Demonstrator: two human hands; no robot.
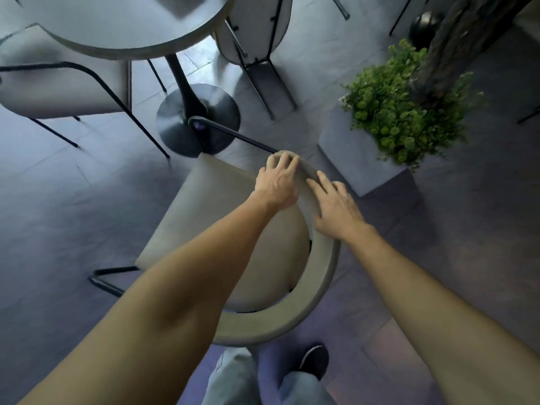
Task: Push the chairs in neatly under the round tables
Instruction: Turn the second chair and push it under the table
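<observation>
A beige chair (204, 206) with a curved backrest (318, 273) and black metal legs stands just below me, its seat pointing toward the round table (122, 33) at the upper left. My left hand (277, 182) grips the far end of the backrest, fingers curled over its edge. Beside it, my right hand (336, 206) rests on the top of the backrest with fingers nearly straight. The chair stands apart from the table, near the black pedestal base (198, 118).
Two more beige chairs stand at the table, one on the left (58, 89) and one behind it (257, 30). A grey square planter (350, 153) with green foliage (403, 106) and a tree trunk stands right of the chair. My legs and shoe (314, 361) are below.
</observation>
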